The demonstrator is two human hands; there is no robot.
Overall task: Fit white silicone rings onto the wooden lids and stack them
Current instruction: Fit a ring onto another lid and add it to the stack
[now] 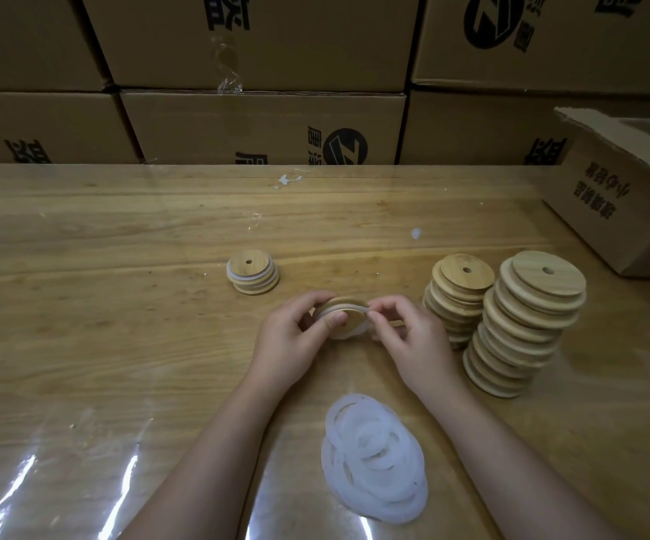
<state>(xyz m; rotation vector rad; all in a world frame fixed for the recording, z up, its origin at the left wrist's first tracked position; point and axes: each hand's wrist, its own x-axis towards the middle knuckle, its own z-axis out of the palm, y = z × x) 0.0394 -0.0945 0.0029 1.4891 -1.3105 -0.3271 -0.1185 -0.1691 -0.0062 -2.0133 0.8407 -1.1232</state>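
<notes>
My left hand (290, 337) grips a round wooden lid (348, 315) at the table's middle, thumb pressed on its face. A white silicone ring (354, 331) sits partly around that lid, and my right hand (409, 337) pinches the ring at the lid's right edge. Behind and to the left stands a short stack of lids with rings (252, 272). Two tall leaning stacks of bare wooden lids (526, 321) stand to the right. A pile of loose white rings (374, 457) lies near me, between my forearms.
The wooden table (120, 305) is covered with clear glossy film. Stacked cardboard cartons (261, 126) wall off the far edge. An open cardboard box (627, 196) sits at the far right, close behind the tall stacks.
</notes>
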